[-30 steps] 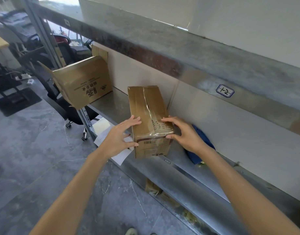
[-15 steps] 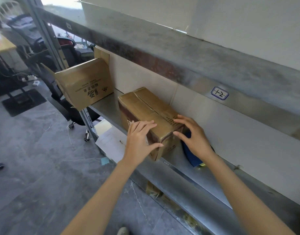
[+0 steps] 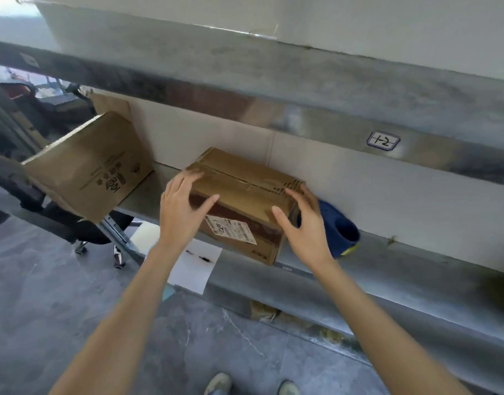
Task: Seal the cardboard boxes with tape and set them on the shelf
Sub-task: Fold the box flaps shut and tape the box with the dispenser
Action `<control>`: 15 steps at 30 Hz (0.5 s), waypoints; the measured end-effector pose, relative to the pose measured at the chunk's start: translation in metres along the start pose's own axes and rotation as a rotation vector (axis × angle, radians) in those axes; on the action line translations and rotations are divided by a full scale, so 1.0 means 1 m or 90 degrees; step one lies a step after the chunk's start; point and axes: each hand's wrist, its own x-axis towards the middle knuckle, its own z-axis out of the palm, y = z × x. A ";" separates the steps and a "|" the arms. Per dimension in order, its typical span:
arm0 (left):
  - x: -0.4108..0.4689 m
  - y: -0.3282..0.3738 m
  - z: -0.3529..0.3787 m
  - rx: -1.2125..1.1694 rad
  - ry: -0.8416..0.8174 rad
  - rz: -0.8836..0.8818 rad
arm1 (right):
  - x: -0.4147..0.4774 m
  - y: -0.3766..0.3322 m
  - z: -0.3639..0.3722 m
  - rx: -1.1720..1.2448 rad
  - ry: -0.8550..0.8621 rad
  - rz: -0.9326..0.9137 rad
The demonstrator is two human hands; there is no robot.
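A taped brown cardboard box [image 3: 245,192] with a white shipping label on its front lies lengthwise on the metal shelf [image 3: 387,269], close to the back wall. My left hand [image 3: 182,206] rests on its left front corner with the fingers spread over the top and front. My right hand [image 3: 305,223] is at its right end, fingers loosely curved round that corner and thumb toward the front face. A second, larger cardboard box [image 3: 94,163] with printed marks sits tilted at the shelf's left end, overhanging the edge.
A blue shoe-like object [image 3: 339,229] lies on the shelf right behind the box's right end. An upper shelf beam [image 3: 273,89] runs overhead with a label "1-2" [image 3: 383,141]. White paper [image 3: 194,269] hangs at the shelf's front. An office chair base [image 3: 82,238] stands on the grey floor.
The box has been turned from end-on to lengthwise along the shelf and pushed back toward the wall. Both hands followed it, and the camera moved closer.
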 end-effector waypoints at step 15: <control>0.054 -0.049 -0.014 -0.160 -0.149 0.022 | 0.023 -0.028 0.034 -0.114 0.128 0.083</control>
